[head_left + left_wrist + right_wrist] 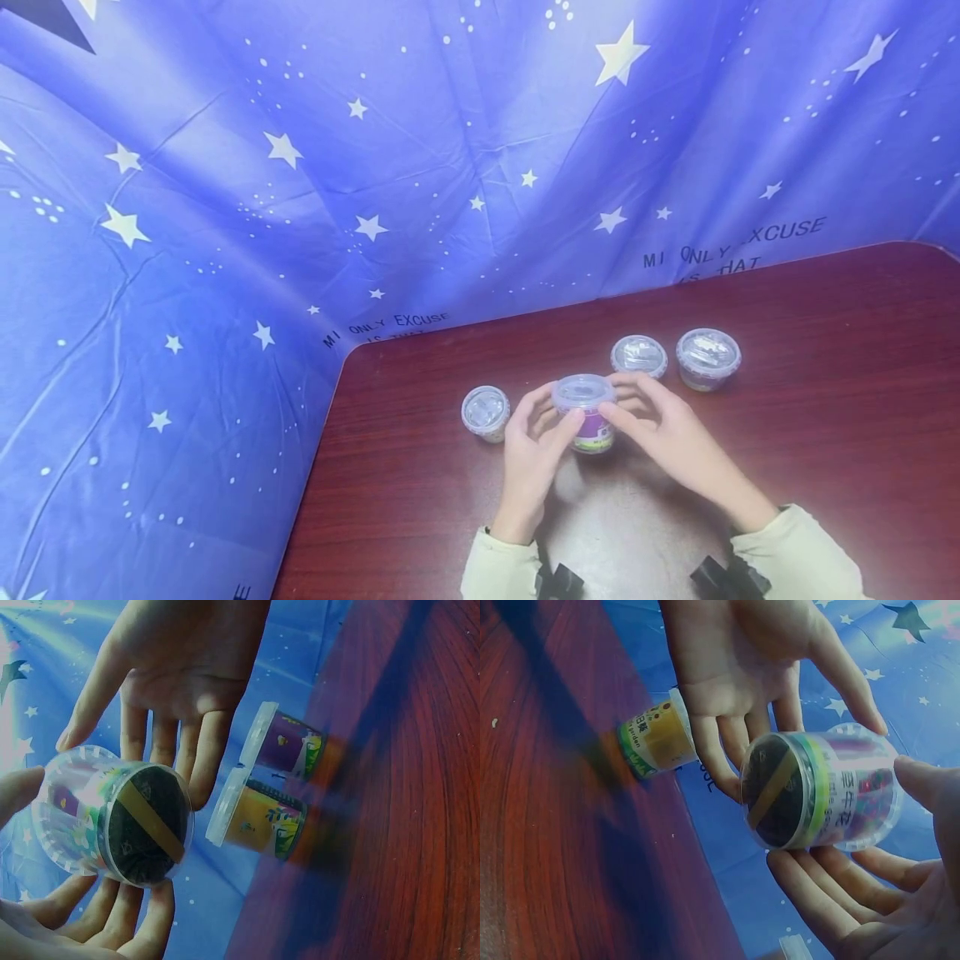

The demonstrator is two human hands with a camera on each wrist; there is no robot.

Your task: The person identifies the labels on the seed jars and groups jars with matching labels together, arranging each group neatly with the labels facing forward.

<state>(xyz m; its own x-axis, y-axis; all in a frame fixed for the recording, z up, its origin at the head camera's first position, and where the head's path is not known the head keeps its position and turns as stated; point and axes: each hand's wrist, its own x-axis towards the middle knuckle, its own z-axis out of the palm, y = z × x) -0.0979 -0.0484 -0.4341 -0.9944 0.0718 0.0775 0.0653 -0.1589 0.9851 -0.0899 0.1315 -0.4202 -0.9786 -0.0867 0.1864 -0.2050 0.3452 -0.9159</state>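
A clear plastic cup [592,432] with a lid and a purple label is held between both hands above the table. My left hand [531,458] grips its left side, thumb on the front and fingers curved round behind. On the opposite side my right hand [675,437] holds it the same way. Through the base in the left wrist view, dark contents [131,832] show behind a tan strip. Chinese characters stand on the label [847,791] in the right wrist view.
One small lidded cup [486,412] with a yellow label [664,735] stands left of the hands. Behind the right hand stand two more lidded cups, one nearer [639,354] and one farther right [708,360]. A blue star-patterned curtain [450,167] borders the dark red table [405,500].
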